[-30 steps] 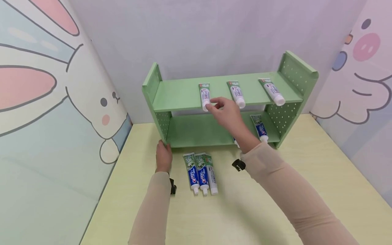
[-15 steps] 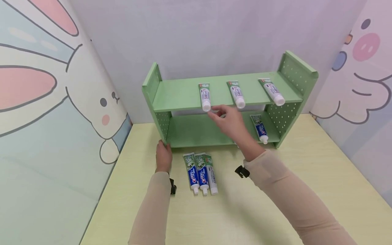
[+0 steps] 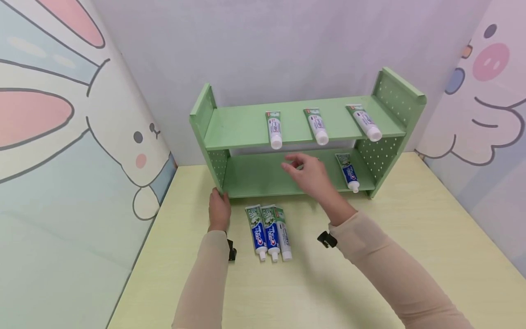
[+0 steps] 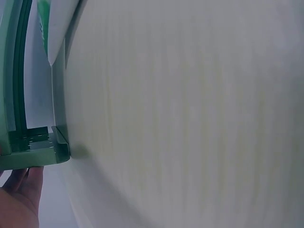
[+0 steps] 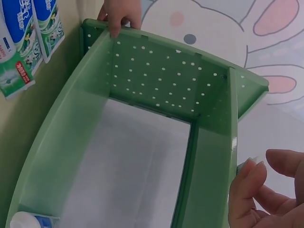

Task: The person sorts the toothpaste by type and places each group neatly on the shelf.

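Note:
A light green two-tier shelf point(image 3: 255, 176) stands on the table. My left hand point(image 3: 219, 210) grips the lower front corner of its left side panel; the right wrist view shows that hand point(image 5: 122, 13) with fingertips over the panel edge. My right hand point(image 3: 310, 176), fingers loosely bent and holding nothing, hovers before the lower tier. Just above it, a white-and-green toothpaste tube point(image 3: 274, 130) lies on the upper tier, cap toward me. Two similar tubes, a middle toothpaste tube point(image 3: 316, 127) and a right toothpaste tube point(image 3: 364, 122), lie beside it.
A blue-and-green toothpaste tube point(image 3: 348, 172) lies on the lower tier's right; another capped tube point(image 5: 31, 221) there is hidden by my right arm in the head view. On the table lie two blue toothpaste tubes point(image 3: 256, 232) and one white toothpaste tube point(image 3: 283, 234), side by side.
My right hand has let go of the leftmost upper tube's cap and moved down and slightly right, away from it. That tube stays in place. My left hand keeps its hold.

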A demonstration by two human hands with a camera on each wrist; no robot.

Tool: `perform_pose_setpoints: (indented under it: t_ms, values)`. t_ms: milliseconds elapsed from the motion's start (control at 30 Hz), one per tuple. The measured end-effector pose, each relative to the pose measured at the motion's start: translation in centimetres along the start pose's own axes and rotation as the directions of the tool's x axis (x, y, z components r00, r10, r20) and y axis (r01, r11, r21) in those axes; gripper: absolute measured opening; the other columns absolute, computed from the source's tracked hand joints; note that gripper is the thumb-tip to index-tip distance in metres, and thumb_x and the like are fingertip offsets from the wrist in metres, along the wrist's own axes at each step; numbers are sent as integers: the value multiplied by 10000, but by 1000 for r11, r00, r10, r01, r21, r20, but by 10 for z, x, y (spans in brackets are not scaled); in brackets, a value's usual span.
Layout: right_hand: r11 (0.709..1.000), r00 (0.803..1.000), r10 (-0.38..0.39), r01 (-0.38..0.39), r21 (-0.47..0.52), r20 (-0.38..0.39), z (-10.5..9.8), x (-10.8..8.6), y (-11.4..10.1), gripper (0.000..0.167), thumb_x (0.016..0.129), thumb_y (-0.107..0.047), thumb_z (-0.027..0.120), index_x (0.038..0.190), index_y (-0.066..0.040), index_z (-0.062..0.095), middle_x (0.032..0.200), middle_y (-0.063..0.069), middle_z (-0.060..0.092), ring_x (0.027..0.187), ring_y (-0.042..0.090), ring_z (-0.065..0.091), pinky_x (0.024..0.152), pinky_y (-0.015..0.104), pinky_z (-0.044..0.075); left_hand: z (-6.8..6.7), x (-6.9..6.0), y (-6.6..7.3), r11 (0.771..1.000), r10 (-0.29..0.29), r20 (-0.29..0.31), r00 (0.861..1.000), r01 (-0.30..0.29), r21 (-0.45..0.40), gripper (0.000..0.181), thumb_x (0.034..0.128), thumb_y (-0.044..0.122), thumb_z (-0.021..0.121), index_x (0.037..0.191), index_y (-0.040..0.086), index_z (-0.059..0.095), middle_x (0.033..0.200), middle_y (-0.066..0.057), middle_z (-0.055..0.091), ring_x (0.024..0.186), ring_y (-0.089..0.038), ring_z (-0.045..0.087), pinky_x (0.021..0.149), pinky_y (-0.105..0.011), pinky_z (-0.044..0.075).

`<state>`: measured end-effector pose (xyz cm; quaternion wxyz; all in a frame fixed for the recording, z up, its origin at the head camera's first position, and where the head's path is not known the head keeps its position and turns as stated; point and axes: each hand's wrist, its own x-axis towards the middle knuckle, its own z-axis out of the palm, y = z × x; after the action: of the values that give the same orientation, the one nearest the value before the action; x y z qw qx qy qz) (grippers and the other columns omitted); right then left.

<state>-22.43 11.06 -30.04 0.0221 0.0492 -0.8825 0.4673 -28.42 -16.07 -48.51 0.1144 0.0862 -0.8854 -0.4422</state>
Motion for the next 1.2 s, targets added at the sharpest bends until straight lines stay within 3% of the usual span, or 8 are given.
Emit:
perform_pose_setpoints:
  t_ms: [800, 1200]
  values:
    - [999, 995, 40, -41, 5, 89, 20, -11, 27, 369, 975, -256, 622, 1309, -101, 599, 1035, 60, 612, 763, 207, 566, 604, 315, 483, 0, -1, -1, 1000, -6, 2, 1000, 6, -5, 403, 1062, 199, 412, 1387, -28, 343, 1223, -200, 476, 1172, -357, 503, 961, -477, 444]
    - [998, 992, 51, -54, 21, 119, 35, -16, 41, 351, 981, -200, 605, 1310, -78, 594, 1031, 65, 607, 601, 166, 539, 496, 285, 456, -1, -1, -1, 1000, -1, 0, 1000, 1, -6, 411, 1059, 202, 420, 1391, -29, 343, 1223, -198, 474, 1178, -352, 497, 976, -471, 434]
